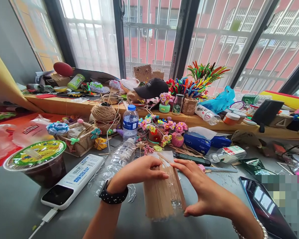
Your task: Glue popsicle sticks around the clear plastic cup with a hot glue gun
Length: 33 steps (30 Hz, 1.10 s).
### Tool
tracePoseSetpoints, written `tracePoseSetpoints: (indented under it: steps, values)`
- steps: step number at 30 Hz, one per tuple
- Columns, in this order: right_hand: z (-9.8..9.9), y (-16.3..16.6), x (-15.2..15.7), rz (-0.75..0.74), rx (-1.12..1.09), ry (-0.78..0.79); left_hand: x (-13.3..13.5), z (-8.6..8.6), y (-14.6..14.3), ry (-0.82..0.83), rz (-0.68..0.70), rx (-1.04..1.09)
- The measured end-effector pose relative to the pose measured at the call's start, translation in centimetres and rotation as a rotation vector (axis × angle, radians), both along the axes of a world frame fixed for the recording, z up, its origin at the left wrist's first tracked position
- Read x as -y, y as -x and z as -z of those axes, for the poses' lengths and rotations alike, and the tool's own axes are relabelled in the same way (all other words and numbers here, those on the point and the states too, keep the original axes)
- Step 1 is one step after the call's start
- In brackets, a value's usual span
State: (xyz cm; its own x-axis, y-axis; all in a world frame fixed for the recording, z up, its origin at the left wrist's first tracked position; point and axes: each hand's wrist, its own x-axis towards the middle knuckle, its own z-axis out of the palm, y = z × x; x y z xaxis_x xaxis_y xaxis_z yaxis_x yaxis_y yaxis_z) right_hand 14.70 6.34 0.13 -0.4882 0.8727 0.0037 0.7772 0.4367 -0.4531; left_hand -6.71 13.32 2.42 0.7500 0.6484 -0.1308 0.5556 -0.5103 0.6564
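Observation:
A clear plastic bottle piece (176,203) lies on the table, its side partly covered with flat wooden craft sticks (155,199) set side by side. My left hand (146,171), with a black dotted wristband, is closed at the far end of it, thumb across the sticks; what the curled fingertips touch is hidden. My right hand (200,184) grips the right side, fingertips at the far end and thumb at the near corner, along a stick on that edge. Another loose stick (164,158) slants at the far end, between both hands.
Left stand a large lidded cup (37,162), a white power bank (73,181) on a cable and a big clear bottle (113,162). A phone (266,205) lies right. Behind are a water bottle (131,124), twine (104,114), flower crafts (159,127) and tissue packs (196,142).

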Motion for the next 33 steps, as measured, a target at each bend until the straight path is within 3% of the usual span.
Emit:
tracePoseSetpoints:
  steps: [5,13,18,22,25,28,31,33]
  values:
    - [0.2,-0.2,-0.2,-0.018,0.019,-0.022,0.0,-0.1,0.1,-0.027,0.013,-0.097]
    - [0.4,-0.1,-0.3,-0.056,0.005,-0.022,0.3,-0.5,0.2,-0.085,0.085,-0.06]
    - [1.1,-0.1,-0.6,-0.079,-0.061,-0.087,1.2,-1.1,0.0,-0.266,0.02,-0.107]
    - [1.1,-1.0,-0.7,-0.073,-0.163,-0.038,2.2,-1.0,-0.9,-0.417,0.007,-0.21]
    - [0.9,-1.8,-0.6,-0.033,-0.314,0.061,3.0,-0.8,-1.5,-0.419,0.03,-0.264]
    - [1.2,-2.2,-0.9,-0.044,-0.594,0.181,3.7,-0.6,-1.6,-0.296,0.075,-0.289]
    - [1.7,-2.0,-1.5,-0.055,-0.954,0.348,3.8,-0.8,-1.0,-0.181,0.086,-0.189]
    - [2.1,-1.8,-1.8,-0.022,-1.135,0.45,3.4,-1.1,-0.5,-0.205,0.014,-0.078]
